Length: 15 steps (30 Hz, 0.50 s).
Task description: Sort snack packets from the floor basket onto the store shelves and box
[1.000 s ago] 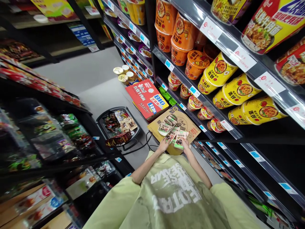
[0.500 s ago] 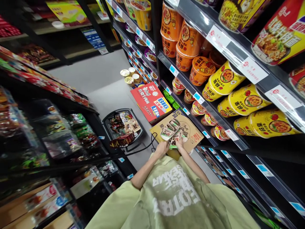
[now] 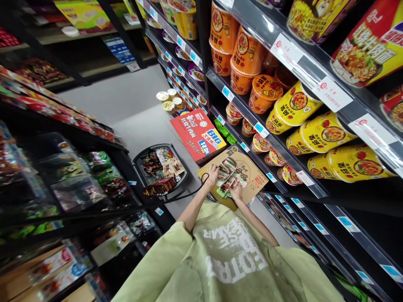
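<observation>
Several small snack packets (image 3: 227, 168), dark and white with green parts, lie in a loose pile on top of a brown cardboard box (image 3: 254, 179). At the pile's left edge, my left hand (image 3: 213, 175) has its fingers curled against the packets. My right hand (image 3: 236, 193) is at the lower right of the pile, closed on a green and white packet (image 3: 232, 183). The fingertips of both hands are small in view and partly hidden by the packets.
A red noodle carton (image 3: 198, 136) lies beyond the brown box. To the left, a black shopping basket (image 3: 136, 167) on the floor holds several packaged snacks. Shelves of noodle cups (image 3: 294, 107) rise close on the right; snack racks (image 3: 74, 180) stand on the left.
My left hand has moved up and left along the pile, away from my right hand. The packets are more spread out. My right hand stays close to the same place.
</observation>
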Each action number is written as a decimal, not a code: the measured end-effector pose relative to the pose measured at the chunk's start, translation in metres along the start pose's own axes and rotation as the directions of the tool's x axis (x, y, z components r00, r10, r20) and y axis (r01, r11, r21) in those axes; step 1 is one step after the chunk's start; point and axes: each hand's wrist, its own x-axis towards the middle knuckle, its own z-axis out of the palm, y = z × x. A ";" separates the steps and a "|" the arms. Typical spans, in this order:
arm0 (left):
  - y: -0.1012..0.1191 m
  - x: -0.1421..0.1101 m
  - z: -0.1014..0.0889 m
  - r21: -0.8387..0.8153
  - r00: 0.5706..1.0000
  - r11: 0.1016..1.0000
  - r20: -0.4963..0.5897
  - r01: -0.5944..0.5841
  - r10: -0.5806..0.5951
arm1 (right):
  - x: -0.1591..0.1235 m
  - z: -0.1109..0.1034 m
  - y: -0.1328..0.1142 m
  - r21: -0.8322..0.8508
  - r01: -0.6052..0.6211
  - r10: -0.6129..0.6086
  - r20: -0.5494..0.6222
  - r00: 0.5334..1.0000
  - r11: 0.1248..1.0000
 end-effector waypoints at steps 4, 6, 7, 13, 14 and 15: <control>-0.008 -0.003 -0.001 0.030 1.000 0.999 0.020 0.012 -0.012 | -0.002 -0.004 -0.003 -0.034 -0.079 0.079 0.002 0.997 0.996; -0.009 -0.005 -0.002 0.037 0.999 0.999 0.035 -0.008 0.007 | -0.002 -0.005 -0.005 -0.042 -0.090 0.091 0.004 0.996 0.995; -0.009 -0.007 -0.002 0.039 0.999 0.999 0.043 -0.022 0.020 | -0.002 -0.005 -0.005 -0.040 -0.086 0.086 0.002 0.996 0.995; -0.007 -0.020 0.001 0.035 0.994 0.997 0.081 -0.073 0.070 | -0.005 -0.006 -0.006 -0.030 -0.066 0.066 -0.008 0.998 0.997; -0.007 -0.022 0.001 0.035 0.994 0.997 0.082 -0.073 0.070 | -0.006 -0.007 -0.006 -0.027 -0.064 0.063 -0.011 0.998 0.998; -0.006 -0.024 0.002 0.036 0.994 0.997 0.081 -0.072 0.069 | -0.008 -0.008 -0.006 -0.024 -0.060 0.060 -0.015 0.998 0.998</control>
